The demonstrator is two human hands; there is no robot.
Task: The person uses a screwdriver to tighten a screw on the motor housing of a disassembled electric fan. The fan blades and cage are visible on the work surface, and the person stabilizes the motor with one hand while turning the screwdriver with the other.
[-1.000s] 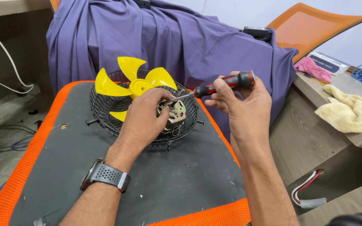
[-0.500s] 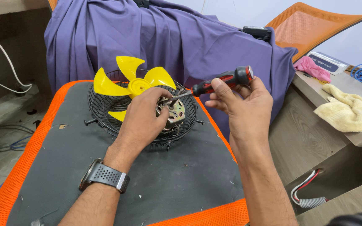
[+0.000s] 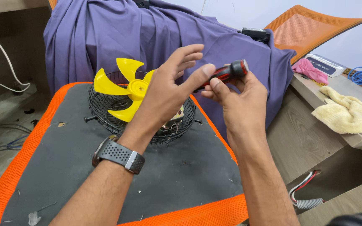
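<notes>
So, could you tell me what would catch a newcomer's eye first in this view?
The bright yellow fan blade stands out, lying in a black wire grille on the grey, orange-edged seat. Just above it, the right hand grips a red-and-black screwdriver, while the left hand is raised with its fingers spread, one fingertip touching the handle. Behind them, purple cloth drapes the backrest.

Single head-worn view, close, looking down

A dark grey chair seat with an orange rim carries a black wire fan guard; purple cloth drapes behind the guard.
</notes>
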